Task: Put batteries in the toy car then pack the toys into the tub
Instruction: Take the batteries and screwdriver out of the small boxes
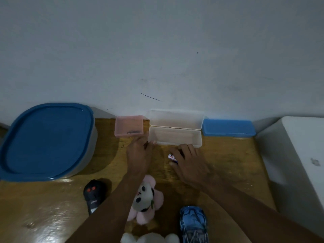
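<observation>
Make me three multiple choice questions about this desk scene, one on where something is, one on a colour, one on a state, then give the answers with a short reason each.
1. Where is the toy car?
A. Inside the tub
B. On the desk at the near edge, right of the panda plush
C. On top of the blue lid

2. What colour is the lid on the big tub?
A. Blue
B. Pink
C. White

3. What state is the clear hinged box?
A. Shut
B. Upside down
C. Open

Answers: B, the car sits low in view beside the plush. A, the tub's lid is blue. C, its lid is flipped back against the wall.
</observation>
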{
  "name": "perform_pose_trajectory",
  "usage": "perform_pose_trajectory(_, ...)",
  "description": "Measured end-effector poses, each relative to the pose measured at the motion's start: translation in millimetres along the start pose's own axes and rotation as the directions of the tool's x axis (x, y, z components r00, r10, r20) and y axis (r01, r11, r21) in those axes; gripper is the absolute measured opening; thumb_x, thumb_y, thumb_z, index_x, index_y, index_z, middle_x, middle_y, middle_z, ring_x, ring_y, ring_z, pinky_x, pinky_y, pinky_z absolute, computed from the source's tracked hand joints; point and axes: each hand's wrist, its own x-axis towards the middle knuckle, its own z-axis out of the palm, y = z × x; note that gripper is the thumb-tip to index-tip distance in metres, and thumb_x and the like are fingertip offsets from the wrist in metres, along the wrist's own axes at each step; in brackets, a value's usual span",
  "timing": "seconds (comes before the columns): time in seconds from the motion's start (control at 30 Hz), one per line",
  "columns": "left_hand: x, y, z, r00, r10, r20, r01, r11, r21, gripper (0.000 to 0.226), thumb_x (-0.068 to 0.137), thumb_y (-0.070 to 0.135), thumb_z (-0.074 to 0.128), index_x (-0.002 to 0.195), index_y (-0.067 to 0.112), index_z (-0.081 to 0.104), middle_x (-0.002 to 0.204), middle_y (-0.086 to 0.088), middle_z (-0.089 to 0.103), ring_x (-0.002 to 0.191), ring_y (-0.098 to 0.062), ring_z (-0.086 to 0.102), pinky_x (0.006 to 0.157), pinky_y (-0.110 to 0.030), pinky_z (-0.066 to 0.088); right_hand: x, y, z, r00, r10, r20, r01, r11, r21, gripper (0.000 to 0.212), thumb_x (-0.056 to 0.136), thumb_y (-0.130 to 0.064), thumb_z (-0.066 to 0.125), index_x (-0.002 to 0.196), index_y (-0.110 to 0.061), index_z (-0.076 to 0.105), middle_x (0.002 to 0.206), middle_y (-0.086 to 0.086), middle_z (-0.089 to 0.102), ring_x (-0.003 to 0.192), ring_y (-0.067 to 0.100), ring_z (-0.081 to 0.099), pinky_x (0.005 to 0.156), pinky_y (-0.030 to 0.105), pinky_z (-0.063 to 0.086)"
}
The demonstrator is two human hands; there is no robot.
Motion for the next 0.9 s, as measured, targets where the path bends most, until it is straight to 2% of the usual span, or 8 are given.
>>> perform_pose_trajectory(0.07,-1,1,-1,1.000,-0.001,0.001,0.001,1.000,-0.013,0.027,0.090,0.022,0.066,0.114,0.010,0.070,0.100,-0.007,0.073,0.089,-0.021,0.067,0.071,-0.017,0.044,-3,-1,1,1.000,-0.025,-0.020,0.024,0.999,-0.026,0.043,0.090,-0.049,0.039,0.124,-0.024,0.047,0.113,0.005,0.057,0.097,0.021,0.057,0.076,0.035,0.051)
perform_pose_trajectory(0.17,-1,3,-2,1.000,-0.006,-0.001,0.006,1.000,-0.014,0.027,0.090,0.022,0.066,0.114,0.010,0.071,0.100,-0.005,0.072,0.088,-0.018,0.066,0.067,-0.005,0.035,-4,0,4,0.998,-0.021,-0.061,0.018,0.999,-0.048,0.044,0.090,-0.050,0.038,0.124,-0.024,0.049,0.114,0.006,0.056,0.096,0.022,0.057,0.074,0.035,0.051)
perform_pose_trajectory(0.23,-1,3,-2,1.000,-0.011,0.000,0.011,1.000,-0.013,0.027,0.091,0.023,0.066,0.114,0.011,0.070,0.099,-0.004,0.072,0.086,-0.016,0.065,0.066,-0.005,0.035,-3,2,4,0.996,-0.026,-0.081,0.022,0.999,-0.046,0.047,0.090,-0.052,0.038,0.127,-0.023,0.050,0.115,0.007,0.056,0.096,0.022,0.057,0.073,0.035,0.050)
perform_pose_trajectory(0.4,-2,5,-2,1.000,0.008,-0.016,-0.009,0.999,-0.033,0.028,0.090,0.019,0.067,0.116,0.010,0.070,0.102,-0.003,0.071,0.088,-0.013,0.064,0.068,-0.001,0.033,-9,5,9,0.984,-0.169,-0.054,0.159,0.975,-0.153,0.055,0.093,-0.055,0.026,0.138,-0.028,0.043,0.117,0.010,0.060,0.098,0.023,0.062,0.073,0.036,0.054)
perform_pose_trajectory(0.5,-2,4,-1,1.000,0.006,-0.010,-0.007,1.000,-0.027,0.029,0.090,0.019,0.066,0.117,0.009,0.069,0.104,-0.005,0.071,0.091,-0.016,0.066,0.070,-0.006,0.038,-8,6,11,0.987,-0.153,-0.058,0.143,0.979,-0.143,0.054,0.091,-0.053,0.030,0.138,-0.029,0.043,0.117,0.009,0.058,0.098,0.023,0.063,0.073,0.037,0.055)
perform_pose_trajectory(0.63,-1,4,-1,1.000,-0.008,-0.008,0.008,0.999,-0.032,0.029,0.090,0.019,0.067,0.117,0.008,0.069,0.107,-0.008,0.072,0.094,-0.019,0.067,0.070,-0.004,0.036,-7,7,13,0.984,-0.162,-0.076,0.149,0.976,-0.157,0.055,0.092,-0.053,0.030,0.140,-0.029,0.040,0.120,0.009,0.054,0.100,0.023,0.057,0.073,0.037,0.054)
perform_pose_trajectory(0.8,-2,2,-1,0.999,0.040,0.029,-0.040,0.999,-0.008,0.040,0.091,0.018,0.066,0.131,0.014,0.061,0.115,-0.011,0.067,0.099,-0.024,0.065,0.080,-0.021,0.048,-7,9,4,0.986,-0.142,-0.082,0.131,0.984,-0.123,0.056,0.091,-0.057,0.034,0.138,-0.029,0.043,0.122,0.008,0.055,0.102,0.022,0.058,0.075,0.036,0.053)
perform_pose_trajectory(0.9,-3,0,1,0.998,0.048,0.038,-0.048,0.999,0.002,0.035,0.092,0.019,0.065,0.126,0.016,0.064,0.118,-0.011,0.065,0.103,-0.025,0.063,0.085,-0.028,0.050,0,13,-15,0.983,-0.061,-0.175,0.065,0.998,0.018,0.044,0.092,-0.047,0.048,0.130,-0.025,0.051,0.122,0.008,0.053,0.106,0.021,0.051,0.082,0.036,0.050)
